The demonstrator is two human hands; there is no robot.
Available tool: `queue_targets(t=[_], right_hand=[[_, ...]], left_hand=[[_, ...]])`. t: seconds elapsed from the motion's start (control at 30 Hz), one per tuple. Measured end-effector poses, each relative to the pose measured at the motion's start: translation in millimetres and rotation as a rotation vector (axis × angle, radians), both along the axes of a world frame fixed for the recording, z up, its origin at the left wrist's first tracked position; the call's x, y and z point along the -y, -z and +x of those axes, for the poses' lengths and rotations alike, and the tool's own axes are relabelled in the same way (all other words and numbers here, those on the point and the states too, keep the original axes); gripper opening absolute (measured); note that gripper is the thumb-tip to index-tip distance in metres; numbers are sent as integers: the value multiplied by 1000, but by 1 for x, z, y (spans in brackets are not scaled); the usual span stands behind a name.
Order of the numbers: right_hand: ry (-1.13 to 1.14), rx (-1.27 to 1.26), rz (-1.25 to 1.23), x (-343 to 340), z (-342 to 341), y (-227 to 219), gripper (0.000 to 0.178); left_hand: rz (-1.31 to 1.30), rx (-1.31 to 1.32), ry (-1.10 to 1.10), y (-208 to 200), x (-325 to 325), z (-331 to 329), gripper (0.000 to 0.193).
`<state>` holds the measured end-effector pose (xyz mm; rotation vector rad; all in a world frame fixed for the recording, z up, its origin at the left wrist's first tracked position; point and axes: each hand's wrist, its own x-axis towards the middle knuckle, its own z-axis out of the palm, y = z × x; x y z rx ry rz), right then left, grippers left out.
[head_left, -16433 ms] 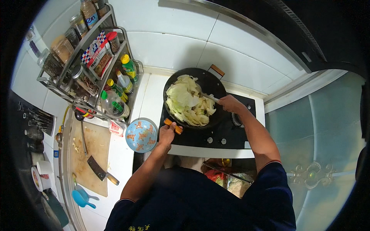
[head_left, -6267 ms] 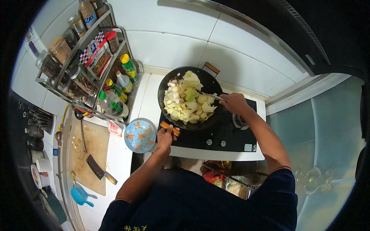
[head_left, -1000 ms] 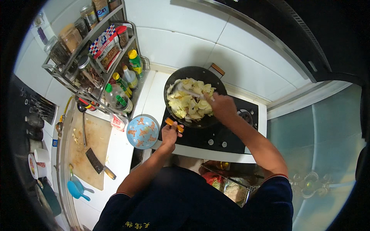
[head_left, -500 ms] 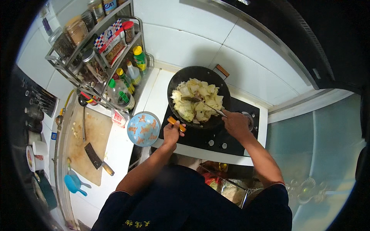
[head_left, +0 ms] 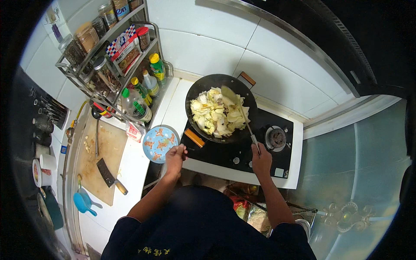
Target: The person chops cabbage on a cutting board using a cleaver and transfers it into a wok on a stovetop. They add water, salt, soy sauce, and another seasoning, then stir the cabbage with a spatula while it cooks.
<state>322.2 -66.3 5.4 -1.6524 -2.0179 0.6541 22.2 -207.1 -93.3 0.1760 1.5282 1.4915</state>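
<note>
A dark wok (head_left: 242,138) stands on the black gas hob (head_left: 216,152), filled with pale cut cabbage (head_left: 216,115). My right hand (head_left: 261,162) grips the handle of a spatula (head_left: 247,122); its blade is raised over the far right part of the cabbage. Just off the wok's wooden handle (head_left: 194,138), my left hand (head_left: 176,158) has its fingers curled in, with nothing visible in them. Close beside that hand sits a light blue patterned plate (head_left: 159,141).
At the left lie a cutting board (head_left: 96,143), a cleaver (head_left: 106,173) and a blue ladle (head_left: 82,202). A metal rack (head_left: 115,60) of jars and bottles stands against the tiled wall. The right burner (head_left: 276,138) is uncovered. A range hood (head_left: 346,39) hangs above.
My left hand has let go of the wok handle and moved left, toward the plate. My right hand has come nearer, and the spatula blade has lifted and swung right.
</note>
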Motion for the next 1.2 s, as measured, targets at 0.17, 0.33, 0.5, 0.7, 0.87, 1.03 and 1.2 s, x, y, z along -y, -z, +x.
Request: queue_targets(t=[0.17, 0.33, 0.5, 0.7, 0.87, 1.03, 1.2], right_hand=[[13, -291, -127, 12, 8, 18, 37], [9, -280, -330, 2, 14, 55, 34], [-67, -535, -178, 46, -19, 18, 31], [-407, -578, -264, 105, -73, 67, 28], [-491, -36, -150, 128, -94, 152, 36], [-499, 98, -46, 123, -97, 217, 34], [-571, 309, -141, 106, -96, 225, 42]], left_hand=[[-39, -170, -79, 21, 60, -4, 26], [-218, -293, -111, 16, 106, -17, 25], [-204, -311, -243, 31, 137, -22, 22], [-302, -383, -337, 40, 164, -49, 20], [-254, -375, -430, 52, 191, -89, 15], [-361, -443, -375, 72, 211, -113, 21], [-348, -293, -389, 85, 203, -132, 26]])
